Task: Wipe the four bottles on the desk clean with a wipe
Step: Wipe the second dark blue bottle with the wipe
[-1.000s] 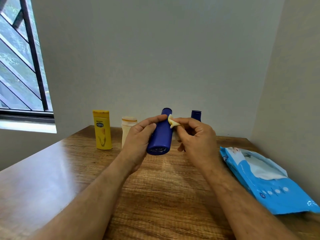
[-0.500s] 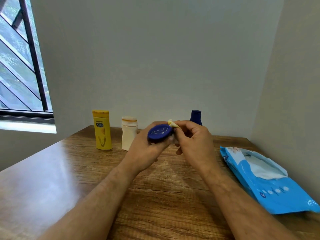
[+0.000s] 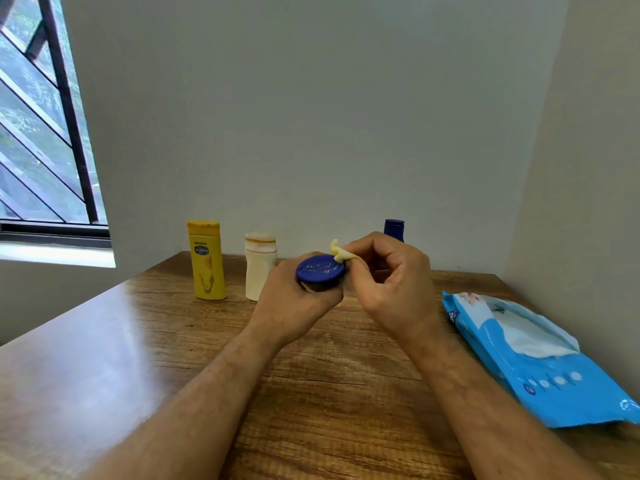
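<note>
Above the wooden desk (image 3: 145,348), near its back edge, the left hand (image 3: 294,303) holds the dark blue bottle (image 3: 320,270) with its flat round end turned up toward the camera, fingers curled tight around the body, which is mostly hidden in the fist. To do this step well, I think the left hand should keep the bottle steady and turn it a little at a time, while the right hand (image 3: 391,282) rubs slowly around the whole round end and its rim, so no spot gets missed. A firm but gentle press looks best, because the wipe is so small it could slip out. That round end is shiny and deep blue, with faint raised marks on it that I cannot read. The wipe (image 3: 338,253) is a tiny, pale yellow scrunched bit, pinched between the right thumb and fingertips and touching the far edge of the blue end. Three more bottles stand upright by the wall: a yellow bottle (image 3: 206,261), a cream bottle (image 3: 259,265) and a second blue bottle (image 3: 394,229) poking up behind the right hand.
</note>
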`<move>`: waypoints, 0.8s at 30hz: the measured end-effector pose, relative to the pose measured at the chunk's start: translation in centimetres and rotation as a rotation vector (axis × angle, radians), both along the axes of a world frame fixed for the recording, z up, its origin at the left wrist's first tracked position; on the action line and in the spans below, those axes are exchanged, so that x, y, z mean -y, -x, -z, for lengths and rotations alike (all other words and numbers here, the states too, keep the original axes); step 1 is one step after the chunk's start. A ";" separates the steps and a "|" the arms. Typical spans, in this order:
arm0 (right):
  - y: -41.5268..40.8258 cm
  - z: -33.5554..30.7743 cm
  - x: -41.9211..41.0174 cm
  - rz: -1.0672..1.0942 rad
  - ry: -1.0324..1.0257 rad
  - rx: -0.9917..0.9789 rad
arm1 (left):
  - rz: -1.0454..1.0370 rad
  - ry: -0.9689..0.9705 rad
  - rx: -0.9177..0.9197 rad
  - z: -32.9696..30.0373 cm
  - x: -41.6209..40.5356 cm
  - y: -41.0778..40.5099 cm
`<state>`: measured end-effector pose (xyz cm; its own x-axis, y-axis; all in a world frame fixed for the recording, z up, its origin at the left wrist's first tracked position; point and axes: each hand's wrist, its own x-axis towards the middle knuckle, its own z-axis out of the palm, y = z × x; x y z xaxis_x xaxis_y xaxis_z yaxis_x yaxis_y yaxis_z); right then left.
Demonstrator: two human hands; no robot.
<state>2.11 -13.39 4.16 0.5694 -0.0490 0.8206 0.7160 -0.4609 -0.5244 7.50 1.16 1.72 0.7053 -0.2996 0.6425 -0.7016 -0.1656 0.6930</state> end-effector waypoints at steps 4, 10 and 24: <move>0.1 0.2 0.0 -0.031 0.048 -0.006 | 0.003 0.027 -0.025 0.0 0.0 -0.1; 0.2 0.4 -0.1 0.039 0.209 -0.001 | -0.022 0.071 -0.054 0.0 -0.1 -0.2; 0.5 0.2 -0.5 0.111 0.253 -0.009 | -0.140 0.002 0.044 0.5 0.1 -1.1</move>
<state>1.65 -12.90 3.95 0.5794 0.0944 0.8096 0.6498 -0.6531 -0.3889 8.57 1.09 1.25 0.7109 -0.1989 0.6746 -0.7018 -0.2624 0.6623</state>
